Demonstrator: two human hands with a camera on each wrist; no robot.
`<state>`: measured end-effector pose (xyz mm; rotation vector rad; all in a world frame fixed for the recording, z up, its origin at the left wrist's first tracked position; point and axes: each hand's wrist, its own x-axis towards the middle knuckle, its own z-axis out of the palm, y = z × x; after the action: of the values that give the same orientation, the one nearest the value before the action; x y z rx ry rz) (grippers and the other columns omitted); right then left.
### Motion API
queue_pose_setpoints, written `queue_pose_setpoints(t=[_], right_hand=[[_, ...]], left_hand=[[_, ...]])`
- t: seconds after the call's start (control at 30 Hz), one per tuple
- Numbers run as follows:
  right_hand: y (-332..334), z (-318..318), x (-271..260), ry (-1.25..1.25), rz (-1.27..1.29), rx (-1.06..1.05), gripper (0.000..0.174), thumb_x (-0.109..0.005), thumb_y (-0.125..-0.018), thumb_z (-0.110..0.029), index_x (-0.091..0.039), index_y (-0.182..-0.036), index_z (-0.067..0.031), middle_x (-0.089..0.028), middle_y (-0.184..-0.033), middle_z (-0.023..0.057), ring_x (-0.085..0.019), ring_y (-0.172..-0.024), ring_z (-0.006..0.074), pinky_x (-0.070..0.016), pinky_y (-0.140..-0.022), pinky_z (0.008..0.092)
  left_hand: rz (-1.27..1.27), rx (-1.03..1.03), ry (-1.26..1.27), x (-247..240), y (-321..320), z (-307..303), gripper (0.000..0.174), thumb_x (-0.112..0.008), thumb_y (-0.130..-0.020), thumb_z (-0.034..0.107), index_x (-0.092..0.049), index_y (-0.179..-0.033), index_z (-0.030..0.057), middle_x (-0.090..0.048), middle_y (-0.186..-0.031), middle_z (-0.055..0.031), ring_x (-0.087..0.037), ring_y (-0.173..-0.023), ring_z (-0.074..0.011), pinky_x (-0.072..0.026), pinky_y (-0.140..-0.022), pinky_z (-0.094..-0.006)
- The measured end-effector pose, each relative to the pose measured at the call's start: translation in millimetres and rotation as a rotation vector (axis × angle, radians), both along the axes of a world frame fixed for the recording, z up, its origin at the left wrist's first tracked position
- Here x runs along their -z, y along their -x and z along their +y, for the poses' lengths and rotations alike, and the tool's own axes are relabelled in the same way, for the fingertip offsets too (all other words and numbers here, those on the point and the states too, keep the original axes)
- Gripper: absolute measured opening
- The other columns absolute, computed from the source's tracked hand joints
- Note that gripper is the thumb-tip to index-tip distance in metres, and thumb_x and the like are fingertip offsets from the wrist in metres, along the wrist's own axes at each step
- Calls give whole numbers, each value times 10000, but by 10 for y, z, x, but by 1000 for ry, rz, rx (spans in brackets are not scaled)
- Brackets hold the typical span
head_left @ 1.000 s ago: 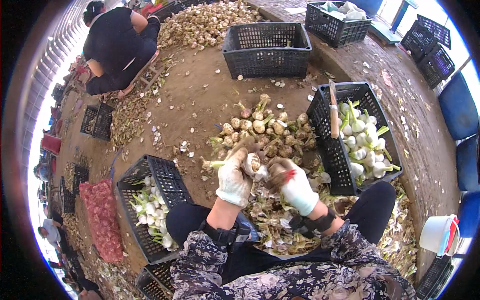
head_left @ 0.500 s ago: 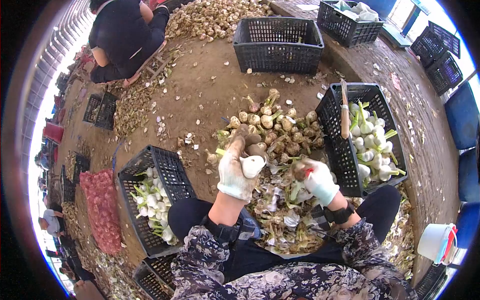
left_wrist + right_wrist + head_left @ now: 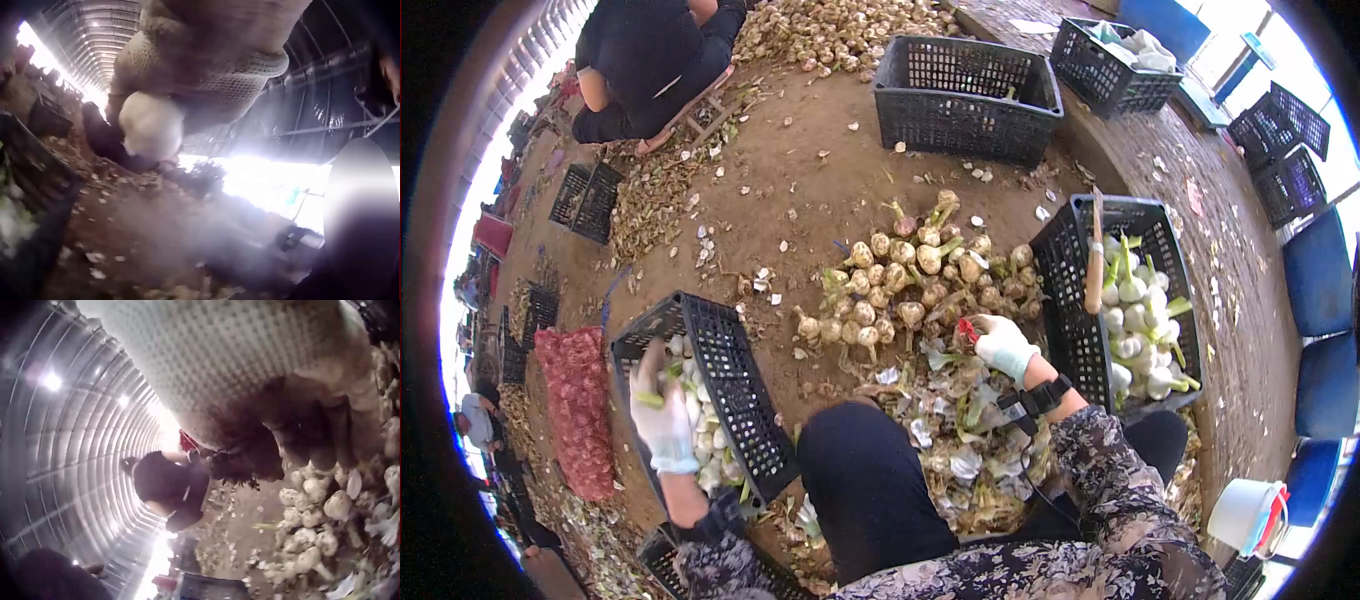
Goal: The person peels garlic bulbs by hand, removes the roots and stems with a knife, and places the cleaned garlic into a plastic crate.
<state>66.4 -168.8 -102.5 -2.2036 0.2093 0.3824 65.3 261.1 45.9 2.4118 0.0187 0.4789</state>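
Bulbs lay in two states. Pale, cleaned bulbs rose near the rim of the right crate, and more pale bulbs lay in the left crate, so a good share looked done. Left to do: the brown, soil-coated pile on the floor, between the crates, plus a larger heap well beyond it, most of the visible stock by my estimate.

Your left grip was over the left crate, grasping one pale bulb, its green stem showing; this bulb looked finished but not yet laid down. Your right grip was at the pile's near edge, fingers curled, a red piece at the fingertips; whether it grasped anything, I cannot tell. Loose skins covered the floor nearer you. A wooden-handled tool hung at the right crate's far left corner, untouched.
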Motion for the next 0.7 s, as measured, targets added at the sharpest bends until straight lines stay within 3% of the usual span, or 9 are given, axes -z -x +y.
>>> queue_pose_setpoints(t=[0.07, 0.17, 0.23, 0.33, 0.47, 0.57, 0.6, 0.63, 0.7], right_hand=[[-397, -98, 231, 255, -22, -11, 375, -509, -702, -163, -566, -1043, -19, -593, -976, 213, -564, -898, 371, -452, -793, 378], [-1027, -131, 414, 472, -122, -59, 396, -517, -716, -173, -539, -1087, -37, -572, -1063, 186, -544, -966, 348, -436, -839, 390], [-1425, -116, 664, 606, -91, -161, 384, -509, -738, -158, -533, -1109, -62, -573, -1071, 169, -530, -1007, 329, -431, -845, 391], [-1753, 24, 885, 727, 36, -289, 366, -495, -769, -135, -529, -1130, -94, -545, -1140, 136, -528, -1031, 303, -428, -850, 395], [-1858, 253, 1082, 884, -1, -146, 351, -512, -750, -86, -564, -1096, -111, -539, -1141, 157, -497, -1075, 313, -399, -898, 402], [-1939, 238, 1203, 858, 178, -184, 325, -534, -737, -101, -576, -1059, -89, -531, -1144, 157, -489, -1081, 317, -390, -910, 403], [-1887, 123, 1433, 826, 71, -137, 309, -543, -733, -129, -591, -1034, -84, -529, -1142, 147, -483, -1075, 335, -398, -888, 408], [-1711, 234, 1093, 1006, -201, -213, 282, -580, -720, -177, -613, -983, -80, -560, -1055, 136, -503, -1012, 348, -418, -834, 411], [-1563, 274, 719, 859, -13, -270, 285, -558, -753, -229, -596, -1002, -95, -527, -1081, 103, -492, -1009, 324, -411, -829, 455]], left_hand=[[148, -271, -349, 279, 130, 329, 568, -604, -700, 34, -457, -1248, 62, -514, -1127, -147, -503, -1028, -254, -396, -888, -335], [53, -421, -48, 519, 251, 276, 590, -647, -720, 142, -434, -1260, 38, -527, -1085, -136, -519, -954, -227, -440, -810, -337], [58, -369, 395, 582, 218, -84, 517, -619, -764, 165, -458, -1224, -4, -551, -1057, -117, -538, -895, -199, -460, -774, -321], [276, -182, 680, 731, 79, -599, 402, -594, -786, 144, -514, -1142, -26, -572, -1060, -121, -577, -886, -196, -469, -804, -302], [620, 108, 728, 1273, -236, -886, 344, -583, -730, -38, -575, -1074, -24, -603, -1026, -95, -575, -929, -153, -448, -834, -257], [693, 248, 667, 1859, -332, -935, 408, -558, -768, 89, -512, -1148, -50, -598, -1008, -108, -594, -829, -168, -476, -759, -279], [690, 241, 679, 1903, -341, -958, 408, -558, -768, 89, -512, -1148, -50, -598, -1008, -108, -594, -829, -168, -476, -759, -279], [768, 242, 877, 1918, -352, -979, 420, -563, -782, 114, -499, -1166, -45, -592, -1012, -115, -592, -818, -174, -478, -743, -286], [835, 242, 1079, 1976, -376, -1017, 434, -567, -795, 139, -485, -1183, -40, -587, -1016, -122, -589, -808, -180, -480, -728, -292]])
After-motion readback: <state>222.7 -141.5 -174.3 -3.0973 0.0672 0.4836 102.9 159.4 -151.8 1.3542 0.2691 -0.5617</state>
